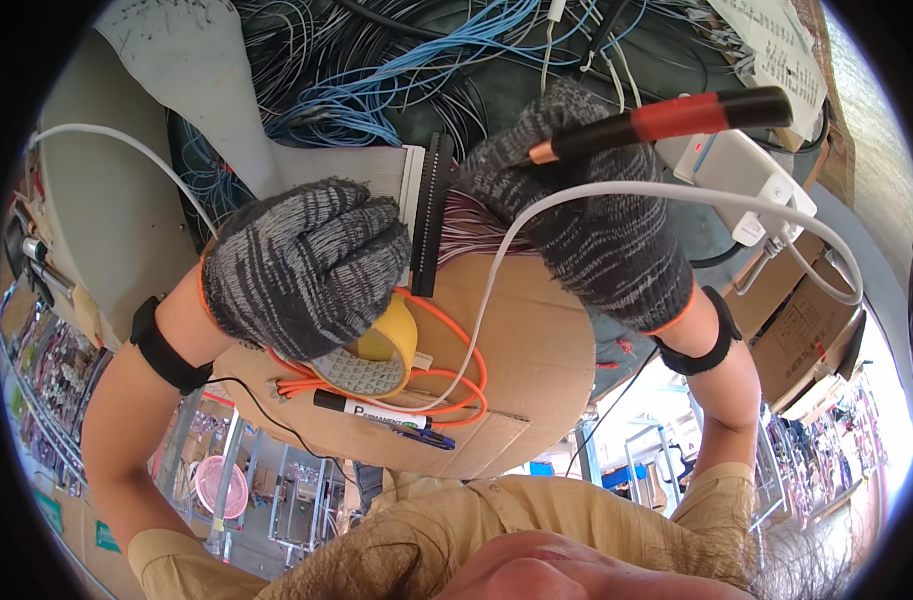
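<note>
My left hand (pixel 306 270), in a dark grey knitted glove with orange cuff, has curled fingers against a pale flat ribbon cable and connector strip (pixel 413 185). Beside that strip runs a long black slotted connector (pixel 432 220), with thin pinkish-brown wires (pixel 486 232) leading off its right side. My right hand (pixel 596 210), gloved alike, is closed near the connector's upper right. A pen-shaped tool with a black-and-red handle (pixel 676 118) and copper-coloured collar lies across its fingers; its tip is hidden. Below my left hand stands a yellow tape roll (pixel 391 345).
A cardboard sheet (pixel 536 340) carries a coiled orange cable (pixel 481 350), a marker (pixel 366 408) and a blue pen (pixel 424 436). A white cable (pixel 626 187) arches across my right wrist from a white power strip (pixel 751 185). Blue wire bundles (pixel 406 80) lie behind.
</note>
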A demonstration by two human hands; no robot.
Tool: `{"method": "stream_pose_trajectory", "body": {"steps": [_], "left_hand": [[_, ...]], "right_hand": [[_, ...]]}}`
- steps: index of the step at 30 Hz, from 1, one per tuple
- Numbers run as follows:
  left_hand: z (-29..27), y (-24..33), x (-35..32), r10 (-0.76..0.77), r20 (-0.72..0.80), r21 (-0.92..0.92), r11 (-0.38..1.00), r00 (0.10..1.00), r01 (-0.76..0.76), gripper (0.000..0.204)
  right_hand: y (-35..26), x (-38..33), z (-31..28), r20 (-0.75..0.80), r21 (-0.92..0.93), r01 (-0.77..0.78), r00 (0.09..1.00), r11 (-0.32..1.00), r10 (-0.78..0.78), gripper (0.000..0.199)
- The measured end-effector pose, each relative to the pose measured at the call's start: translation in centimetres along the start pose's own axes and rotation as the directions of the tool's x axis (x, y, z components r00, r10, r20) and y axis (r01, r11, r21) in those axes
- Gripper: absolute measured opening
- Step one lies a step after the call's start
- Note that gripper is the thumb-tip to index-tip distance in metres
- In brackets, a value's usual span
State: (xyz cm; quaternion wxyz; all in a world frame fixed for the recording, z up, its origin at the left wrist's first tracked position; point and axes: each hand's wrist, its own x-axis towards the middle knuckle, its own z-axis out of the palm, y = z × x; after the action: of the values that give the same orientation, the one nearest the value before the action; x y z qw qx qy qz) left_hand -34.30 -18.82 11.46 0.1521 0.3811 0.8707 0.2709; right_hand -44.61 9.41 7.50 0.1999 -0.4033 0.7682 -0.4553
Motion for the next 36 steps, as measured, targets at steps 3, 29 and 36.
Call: {"method": "stream_pose_trajectory", "body": {"steps": [3, 29, 36], "left_hand": [[0.0, -0.2, 0.4, 0.003, -0.017, -0.008, 1.000, 1.000, -0.003, 0.046], [-0.2, 0.0, 0.2, -0.007, -0.001, 0.028, 1.000, 1.000, 0.007, 0.041], [-0.1, -0.2, 0.5, 0.001, -0.042, 0.038, 0.999, 0.999, 0.001, 0.048]], "right_hand": [[0.6, -0.8, 0.7, -0.011, -0.086, 0.005, 1.000, 0.996, -0.006, 0.030], [0.7, -1.0, 0.9, -0.009, -0.115, 0.112, 0.993, 0.987, -0.114, 0.025], [0.5, -0.8, 0.5, -0.019, -0.112, 0.086, 0.996, 0.990, -0.089, 0.025]]}}
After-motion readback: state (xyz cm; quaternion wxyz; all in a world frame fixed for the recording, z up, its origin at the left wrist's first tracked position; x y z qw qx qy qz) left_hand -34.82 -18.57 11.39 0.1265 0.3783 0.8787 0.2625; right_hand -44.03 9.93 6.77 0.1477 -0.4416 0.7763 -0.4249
